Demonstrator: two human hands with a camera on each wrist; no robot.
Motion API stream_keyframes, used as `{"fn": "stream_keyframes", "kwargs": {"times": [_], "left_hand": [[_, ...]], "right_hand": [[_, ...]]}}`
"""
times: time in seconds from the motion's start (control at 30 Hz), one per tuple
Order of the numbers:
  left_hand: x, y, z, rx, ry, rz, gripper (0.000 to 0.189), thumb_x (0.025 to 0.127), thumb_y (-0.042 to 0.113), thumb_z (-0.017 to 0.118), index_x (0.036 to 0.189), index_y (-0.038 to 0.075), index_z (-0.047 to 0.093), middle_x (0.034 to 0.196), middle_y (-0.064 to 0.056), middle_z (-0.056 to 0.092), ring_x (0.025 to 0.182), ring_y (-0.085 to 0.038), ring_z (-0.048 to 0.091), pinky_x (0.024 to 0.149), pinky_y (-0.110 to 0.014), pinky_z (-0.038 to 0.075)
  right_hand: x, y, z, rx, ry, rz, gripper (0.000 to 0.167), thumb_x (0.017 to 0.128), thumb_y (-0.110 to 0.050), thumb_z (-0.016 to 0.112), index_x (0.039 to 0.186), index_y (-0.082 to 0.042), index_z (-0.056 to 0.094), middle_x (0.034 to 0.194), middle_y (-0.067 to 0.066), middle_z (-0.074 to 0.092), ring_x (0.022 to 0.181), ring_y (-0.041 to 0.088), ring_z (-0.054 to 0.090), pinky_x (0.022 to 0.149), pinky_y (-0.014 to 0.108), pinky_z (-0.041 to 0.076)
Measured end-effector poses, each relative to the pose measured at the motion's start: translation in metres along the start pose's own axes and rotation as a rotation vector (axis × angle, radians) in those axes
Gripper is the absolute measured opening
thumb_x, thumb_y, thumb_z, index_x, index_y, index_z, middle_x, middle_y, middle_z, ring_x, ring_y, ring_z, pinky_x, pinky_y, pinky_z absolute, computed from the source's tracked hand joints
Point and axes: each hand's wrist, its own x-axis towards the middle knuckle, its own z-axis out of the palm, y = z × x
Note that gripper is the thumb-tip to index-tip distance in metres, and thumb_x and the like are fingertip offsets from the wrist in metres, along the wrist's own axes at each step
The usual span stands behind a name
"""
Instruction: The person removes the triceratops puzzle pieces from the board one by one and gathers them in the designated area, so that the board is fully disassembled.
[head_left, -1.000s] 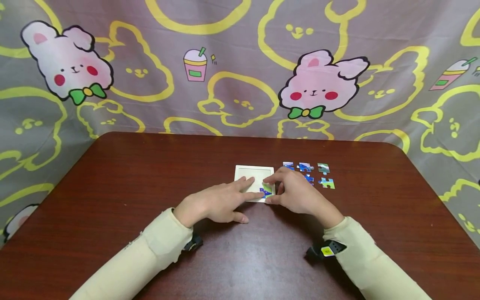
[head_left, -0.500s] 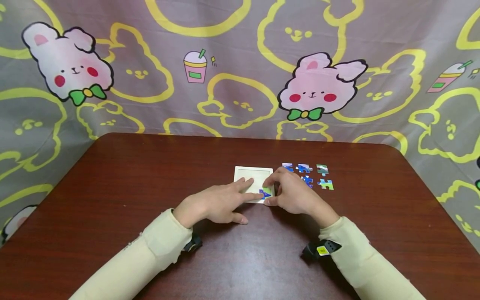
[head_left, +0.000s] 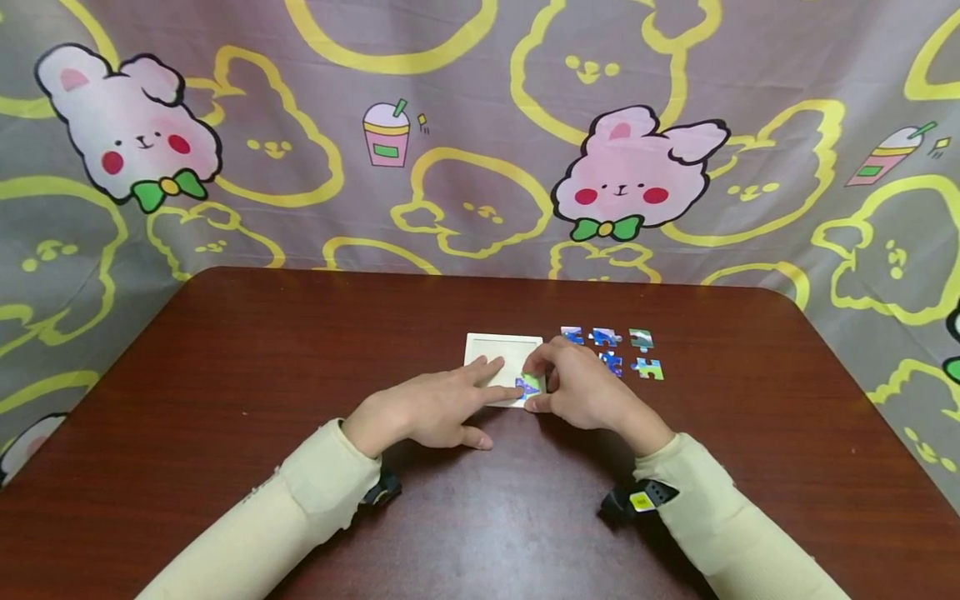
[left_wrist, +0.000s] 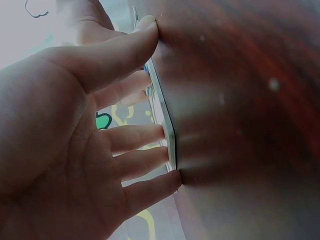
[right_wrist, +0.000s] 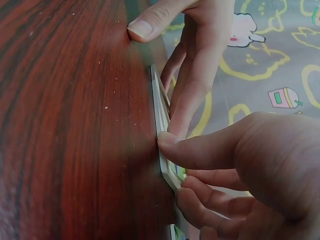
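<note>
My left hand (head_left: 431,408) lies with fingers spread over a shallow cream puzzle tray (head_left: 487,342). Its index fingertip touches a blue-and-green jigsaw piece (head_left: 530,385) in the tray's near right corner, while other fingertips rest on the tray floor and the thumb is out to the near side. My right hand (head_left: 581,383) curls over that same corner. Its thumb (right_wrist: 172,140) is at the near rim and its bent index finger at the piece's far side, pinching the piece between them. The right hand's fingers partly hide the piece.
Several loose jigsaw pieces (head_left: 604,337) lie on the table right of the tray, some partly behind my right hand. The dark brown table (head_left: 300,333) ends at a grey curtain (head_left: 465,100) with cartoon prints. Each wrist wears a black device.
Both hands keep nearly the same place at the tray. The blue part of the piece looks paler now. The whole view has shifted slightly.
</note>
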Motion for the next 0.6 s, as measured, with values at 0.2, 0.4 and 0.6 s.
{"fn": "stream_keyframes", "kwargs": {"times": [0.2, 0.4, 0.6], "left_hand": [[-0.0004, -0.0007, 0.0, -0.023, -0.004, -0.004, 0.07, 0.102, 0.038, 0.072, 0.165, 0.035, 0.039, 0.18, -0.008, 0.016, 0.166, -0.033, 0.019, 0.119, -0.053, 0.046], [-0.0002, -0.0009, 0.0003, -0.022, -0.006, -0.01, 0.068, 0.102, 0.039, 0.071, 0.163, 0.033, 0.042, 0.18, -0.008, 0.017, 0.166, -0.033, 0.02, 0.12, -0.052, 0.045], [0.0, 0.0, -0.0001, -0.022, -0.007, -0.007, 0.069, 0.103, 0.038, 0.071, 0.164, 0.034, 0.04, 0.18, -0.009, 0.016, 0.166, -0.033, 0.019, 0.122, -0.052, 0.044]], "right_hand": [[0.0005, -0.0005, -0.0004, 0.045, -0.006, 0.026, 0.036, 0.084, -0.015, 0.091, 0.109, -0.013, 0.065, 0.096, 0.004, 0.071, 0.08, 0.014, 0.064, 0.074, 0.033, 0.052], [-0.0013, -0.0013, 0.0003, 0.075, -0.007, 0.033, 0.041, 0.085, -0.014, 0.091, 0.113, -0.017, 0.061, 0.098, 0.004, 0.076, 0.083, 0.014, 0.072, 0.077, 0.037, 0.058], [-0.0008, 0.0016, -0.002, 0.085, -0.014, 0.042, 0.039, 0.084, -0.015, 0.091, 0.114, -0.011, 0.067, 0.095, 0.004, 0.075, 0.082, 0.012, 0.071, 0.078, 0.036, 0.059]]}}
